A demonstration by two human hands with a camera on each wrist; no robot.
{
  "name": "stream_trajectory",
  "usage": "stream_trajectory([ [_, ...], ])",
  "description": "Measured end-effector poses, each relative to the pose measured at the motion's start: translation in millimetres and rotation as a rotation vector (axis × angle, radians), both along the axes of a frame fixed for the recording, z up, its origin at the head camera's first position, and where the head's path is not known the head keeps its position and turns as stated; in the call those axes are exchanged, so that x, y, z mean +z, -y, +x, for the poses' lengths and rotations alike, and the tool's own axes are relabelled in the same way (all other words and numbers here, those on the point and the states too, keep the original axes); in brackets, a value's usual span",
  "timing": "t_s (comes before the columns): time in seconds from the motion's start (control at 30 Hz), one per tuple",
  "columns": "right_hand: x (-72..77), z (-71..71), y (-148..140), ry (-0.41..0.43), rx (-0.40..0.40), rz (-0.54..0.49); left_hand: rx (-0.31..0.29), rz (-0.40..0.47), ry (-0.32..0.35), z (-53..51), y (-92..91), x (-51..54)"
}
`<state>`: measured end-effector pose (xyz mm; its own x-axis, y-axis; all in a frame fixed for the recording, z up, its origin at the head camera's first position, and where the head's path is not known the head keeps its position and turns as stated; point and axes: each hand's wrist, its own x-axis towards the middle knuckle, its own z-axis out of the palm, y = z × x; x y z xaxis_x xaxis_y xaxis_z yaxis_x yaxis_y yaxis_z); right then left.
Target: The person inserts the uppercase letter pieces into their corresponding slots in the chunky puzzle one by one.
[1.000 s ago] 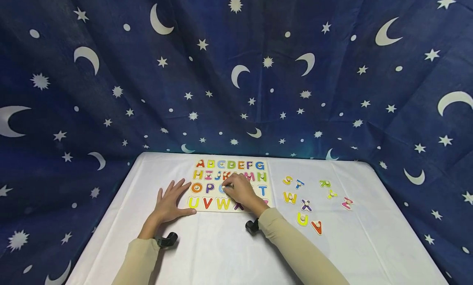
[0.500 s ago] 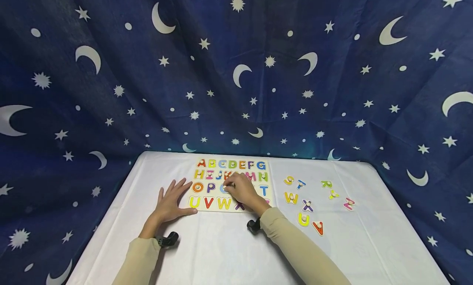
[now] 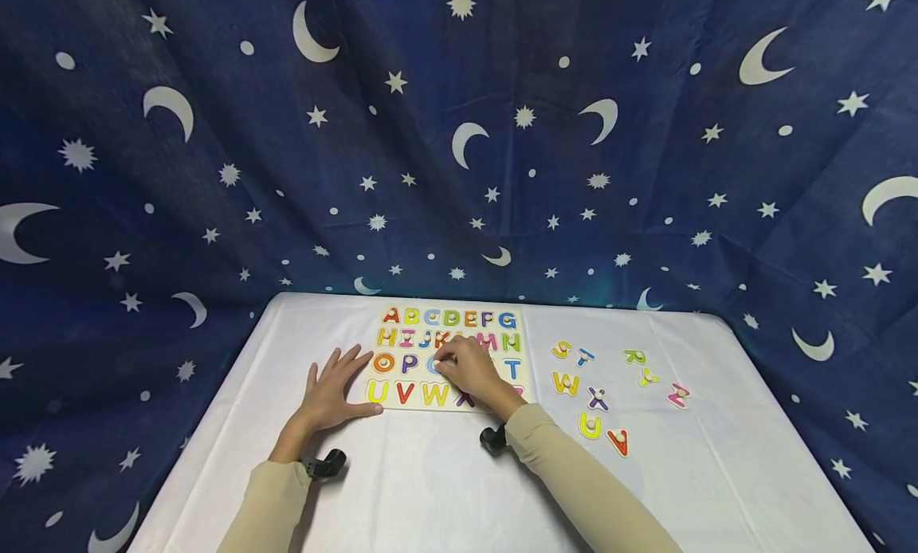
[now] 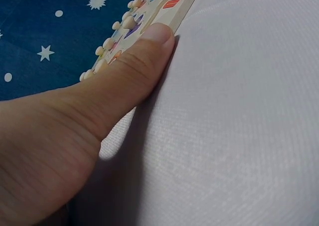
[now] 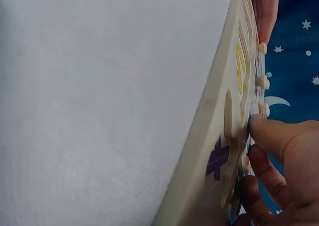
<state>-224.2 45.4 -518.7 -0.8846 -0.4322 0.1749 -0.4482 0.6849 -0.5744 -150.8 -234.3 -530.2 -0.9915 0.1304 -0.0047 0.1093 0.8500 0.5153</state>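
Note:
A wooden alphabet puzzle board point(image 3: 416, 409) lies on the table, its upper rows filled with knobbed letter pieces. My left hand point(image 3: 328, 398) is spread at the board's left side. In the left wrist view its thumb point(image 4: 134, 61) is straight and touches the board's front edge. My right hand point(image 3: 469, 370) is over the third row, fingers curled, pinching the knob of the blue letter Q piece point(image 3: 432, 367) beside the purple P point(image 3: 409, 363). The hand hides most of that piece and the slots to its right. In the right wrist view the thumb point(image 5: 269, 133) and fingers are bent at the board.
Right of the board lie several loose letter pieces, among them the S point(image 3: 561, 350), T point(image 3: 585, 357), W point(image 3: 565, 384), X point(image 3: 598, 399), U point(image 3: 590, 426), V point(image 3: 619, 442), R point(image 3: 634, 357), Y point(image 3: 649, 377) and Z point(image 3: 677, 395). A dark starry curtain point(image 3: 402, 139) hangs behind the white-covered table point(image 3: 430, 489).
Both hands keep nearly the same place on and beside the board. The head view shifts very slightly; the loose letters stay put.

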Motion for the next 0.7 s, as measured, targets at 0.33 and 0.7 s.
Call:
stream_trajectory([
  [0.33, 4.1, -2.7, -3.7, 0.010, 0.040, 0.000, 0.004, -0.002, 0.000, -1.0, 0.1, 3.1],
  [0.7, 15.9, -16.7, -94.9, -0.125, -0.048, -0.073, 0.011, -0.009, 0.007, -0.4, 0.4, -0.6],
])
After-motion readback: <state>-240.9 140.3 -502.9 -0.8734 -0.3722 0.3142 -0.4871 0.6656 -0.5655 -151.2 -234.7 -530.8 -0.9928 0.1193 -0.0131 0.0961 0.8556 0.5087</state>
